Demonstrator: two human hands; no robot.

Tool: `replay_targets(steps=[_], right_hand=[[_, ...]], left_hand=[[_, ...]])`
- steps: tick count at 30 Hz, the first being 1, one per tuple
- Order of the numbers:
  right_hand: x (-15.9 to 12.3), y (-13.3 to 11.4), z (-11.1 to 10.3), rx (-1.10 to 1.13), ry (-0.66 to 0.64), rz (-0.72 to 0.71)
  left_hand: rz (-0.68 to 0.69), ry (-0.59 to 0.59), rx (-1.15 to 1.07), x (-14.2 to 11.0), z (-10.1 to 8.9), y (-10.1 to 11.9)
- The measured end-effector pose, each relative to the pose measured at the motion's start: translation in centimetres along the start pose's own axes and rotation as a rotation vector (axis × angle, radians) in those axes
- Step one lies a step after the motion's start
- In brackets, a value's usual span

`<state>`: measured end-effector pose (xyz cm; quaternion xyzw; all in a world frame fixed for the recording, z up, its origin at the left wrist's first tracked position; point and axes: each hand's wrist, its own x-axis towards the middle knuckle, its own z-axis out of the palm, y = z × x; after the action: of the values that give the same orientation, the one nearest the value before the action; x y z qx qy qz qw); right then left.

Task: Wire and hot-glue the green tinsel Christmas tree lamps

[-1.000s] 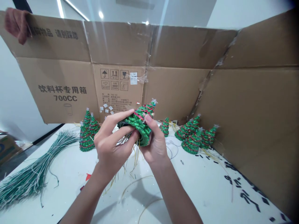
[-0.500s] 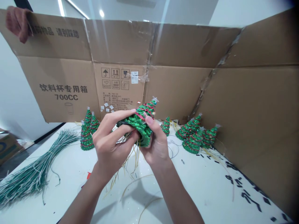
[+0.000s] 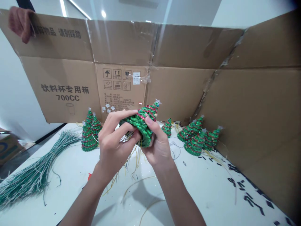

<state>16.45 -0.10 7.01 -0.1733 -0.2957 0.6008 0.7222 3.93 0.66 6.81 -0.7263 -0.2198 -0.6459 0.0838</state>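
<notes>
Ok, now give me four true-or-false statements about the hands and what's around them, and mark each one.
1. The left hand and right hand both grip a glittery green Christmas tree ornament. True.
2. The held ornament stands upright. False: it tilts, with its tip toward the upper right.
3. A bundle of green and white wires lies on the white table, left of the hands. True.
4. The cardboard behind the table is unprinted. False: the cardboard sheet carries black Chinese characters and "700CC".

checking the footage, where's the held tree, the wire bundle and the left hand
held tree (image 3: 141,124), head view, green body
wire bundle (image 3: 35,177), head view, bundle's middle
left hand (image 3: 115,141), head view, hand's middle
</notes>
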Motion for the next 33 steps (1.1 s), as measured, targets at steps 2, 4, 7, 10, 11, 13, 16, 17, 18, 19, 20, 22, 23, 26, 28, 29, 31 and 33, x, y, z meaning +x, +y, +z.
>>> replay_targets(steps=[2,4,7,10,11,13,16,17,18,19,20,22,23,26,28,29,31,33], right_hand=[[0.07,0.00,-0.01,-0.001,0.000,0.019],[0.11,-0.03,-0.01,-0.002,0.002,0.028],[0.12,-0.06,-0.02,-0.003,0.006,0.013],[0.12,-0.01,-0.07,0.012,0.001,0.002],[0.12,0.04,-0.09,0.019,0.003,0.000],[0.15,0.14,-0.13,0.027,0.011,0.001],[0.20,0.26,-0.15,0.034,-0.003,0.014],[0.20,0.28,-0.15,0.039,-0.017,0.017],[0.19,0.30,-0.13,0.043,-0.029,0.017],[0.17,0.31,-0.12,0.041,-0.038,0.017],[0.15,0.33,-0.11,0.036,-0.042,0.016],[0.16,0.40,-0.14,0.019,-0.044,0.020],[0.19,0.44,-0.19,0.012,-0.042,0.023],[0.44,0.53,-0.41,0.015,-0.040,0.037],[0.64,0.52,-0.56,0.023,-0.044,0.046],[0.72,0.48,-0.62,0.024,-0.047,0.052],[0.84,0.34,-0.70,0.018,-0.049,0.060],[0.89,0.13,-0.74,0.002,-0.050,0.063]], left_hand=[[0.004,-0.002,0.007,0.00,-0.04,-0.05],[0.002,-0.001,0.007,0.00,-0.05,-0.13],[-0.007,-0.008,-0.014,-0.01,-0.02,-0.28],[-0.009,-0.014,-0.029,-0.05,0.02,-0.31],[-0.012,-0.018,-0.027,-0.05,0.02,-0.27],[-0.024,-0.027,-0.018,-0.02,-0.04,-0.17],[-0.038,-0.040,-0.009,0.08,-0.22,-0.08],[-0.039,-0.042,-0.008,0.12,-0.27,-0.08],[-0.037,-0.039,-0.006,0.15,-0.31,-0.09],[-0.034,-0.033,-0.003,0.18,-0.33,-0.12],[-0.031,-0.025,0.001,0.19,-0.32,-0.15],[-0.029,-0.006,0.012,0.17,-0.22,-0.18],[-0.028,0.001,0.018,0.15,-0.13,-0.18],[-0.030,0.016,0.040,0.03,0.15,-0.14],[-0.033,0.017,0.052,-0.06,0.28,-0.09],[-0.034,0.015,0.056,-0.10,0.32,-0.07],[-0.036,0.012,0.058,-0.17,0.37,-0.06],[-0.038,0.013,0.052,-0.23,0.41,-0.08]])
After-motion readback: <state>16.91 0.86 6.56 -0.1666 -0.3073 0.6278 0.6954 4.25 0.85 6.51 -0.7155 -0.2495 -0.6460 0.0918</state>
